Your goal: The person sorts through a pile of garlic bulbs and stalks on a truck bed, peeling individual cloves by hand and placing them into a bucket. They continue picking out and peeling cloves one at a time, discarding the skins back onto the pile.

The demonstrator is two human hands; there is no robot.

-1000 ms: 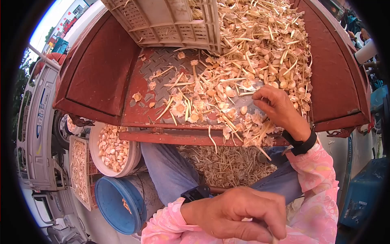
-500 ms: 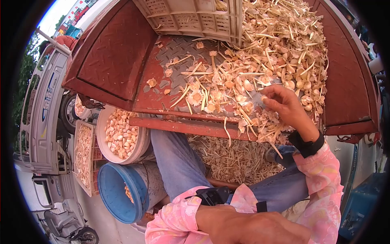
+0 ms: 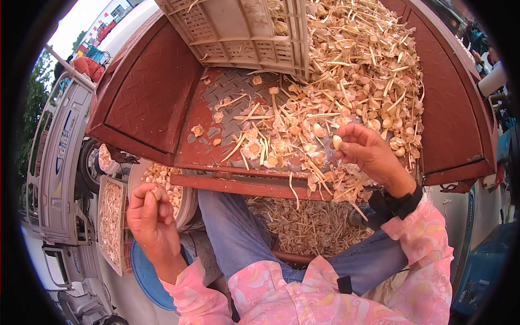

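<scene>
My right hand [image 3: 365, 154] pinches a pale garlic clove [image 3: 337, 142] between thumb and fingers, above the front part of the red metal truck bed [image 3: 216, 157]. Around and beyond it lies a heap of garlic cloves, skins and dry stems [image 3: 368, 70]. My left hand [image 3: 153, 219] is raised at the left, in front of a white bucket [image 3: 190, 203] of peeled-looking cloves [image 3: 162, 176]. Its fingers are curled together around something small and pale that I cannot make out.
A slatted plastic crate [image 3: 238, 38] stands tilted on the bed. Left are a crate of stems [image 3: 112, 227], a blue-rimmed bucket [image 3: 149, 281] and a parked grey vehicle [image 3: 57, 151]. Garlic waste [image 3: 303, 227] lies below, between the legs. People are partly visible at the far right.
My left hand has swung from the bottom centre out to the white bucket at the left. My right hand has shifted slightly, and the clove in it now shows clearly. The view has tilted a little.
</scene>
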